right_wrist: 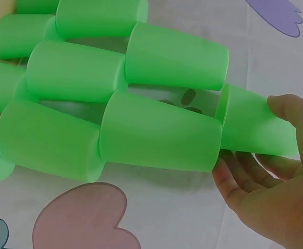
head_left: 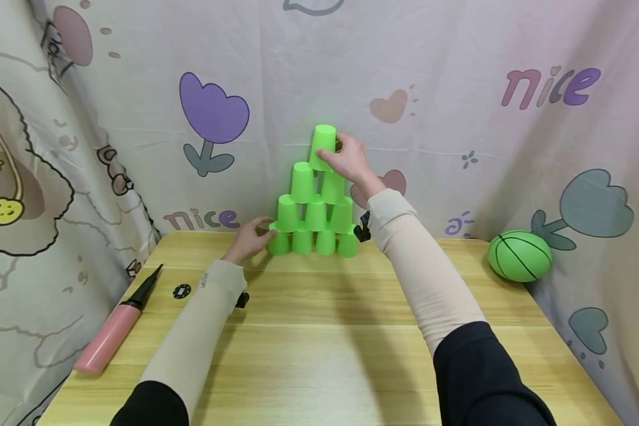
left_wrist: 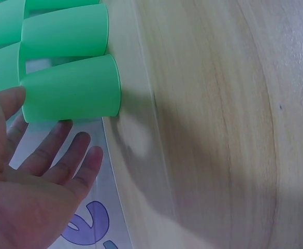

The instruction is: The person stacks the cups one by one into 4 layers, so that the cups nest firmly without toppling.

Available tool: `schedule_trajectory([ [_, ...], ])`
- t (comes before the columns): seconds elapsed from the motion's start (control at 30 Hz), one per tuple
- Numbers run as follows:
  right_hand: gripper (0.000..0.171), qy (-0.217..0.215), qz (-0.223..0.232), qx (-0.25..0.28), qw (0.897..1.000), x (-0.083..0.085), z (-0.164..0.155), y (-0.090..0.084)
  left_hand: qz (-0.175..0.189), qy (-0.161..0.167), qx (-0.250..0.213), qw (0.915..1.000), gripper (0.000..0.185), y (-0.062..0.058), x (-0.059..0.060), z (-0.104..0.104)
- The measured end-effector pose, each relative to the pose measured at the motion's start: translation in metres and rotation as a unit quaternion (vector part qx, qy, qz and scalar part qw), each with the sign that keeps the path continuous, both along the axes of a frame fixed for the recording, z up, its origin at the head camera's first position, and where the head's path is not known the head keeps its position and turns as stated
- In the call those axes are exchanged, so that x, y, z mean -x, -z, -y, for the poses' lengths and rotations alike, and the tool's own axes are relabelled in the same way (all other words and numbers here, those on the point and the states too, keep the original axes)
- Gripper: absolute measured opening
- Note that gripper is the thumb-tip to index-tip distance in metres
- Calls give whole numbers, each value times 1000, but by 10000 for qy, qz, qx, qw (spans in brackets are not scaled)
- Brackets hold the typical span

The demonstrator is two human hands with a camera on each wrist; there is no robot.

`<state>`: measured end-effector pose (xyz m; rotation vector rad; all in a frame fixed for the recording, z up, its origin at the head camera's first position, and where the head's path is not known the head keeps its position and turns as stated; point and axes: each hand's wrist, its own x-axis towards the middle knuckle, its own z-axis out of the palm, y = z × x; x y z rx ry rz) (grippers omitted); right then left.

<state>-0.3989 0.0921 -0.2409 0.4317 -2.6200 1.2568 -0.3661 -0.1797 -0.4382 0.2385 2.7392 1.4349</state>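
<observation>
Pyramid [head_left: 315,213] nearly done — your right hand [head_left: 351,161] grips the top cup [head_left: 323,147]; left hand [head_left: 251,236], fingers relaxed, steadies the corner cup [left_wrist: 73,94] — release remains.

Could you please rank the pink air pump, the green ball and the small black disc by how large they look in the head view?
1. Pink air pump: longest, though nearer the camera.
2. Green ball: shorter but rounder and bulkier, so these two are not a sure ranking.
3. Black disc: clearly the smallest.

Green cups [head_left: 315,213]; pink pump [head_left: 112,331]
</observation>
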Motion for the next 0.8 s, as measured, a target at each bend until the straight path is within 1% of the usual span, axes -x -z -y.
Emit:
schedule_trajectory([
  [0.1, 41, 11, 10, -32, 10000, 1, 0, 0, -1, -12, -12, 10000, 56, 1, 1, -2],
  [0.27, 44, -128, -42, -61, 9999, 2, 0, 0, -30, -33, 8, 10000, 56, 1, 3, -4],
  [0.4, 52, -140, -41, -22, 9999, 1, -1, 0, -33, -49, -14, 10000, 55, 2, 2, -5],
  [0.5, 64, -60, 7, 43, 10000, -2, -6, 1, -33, -40, -6, 10000, 55, 2, 1, -7],
  [0.6, 71, 20, -4, 177, 9998, -6, -14, 0, -24, -43, -21, 10000, 55, 1, -1, -8],
  [0.7, 73, 130, -36, 361, 9993, -11, -24, 1, -25, -63, -49, 10000, 55, 0, -2, -7],
  [0.8, 73, 237, -45, 460, 9987, -16, -36, 6, -20, -77, -104, 9999, 55, -1, -2, -4],
])
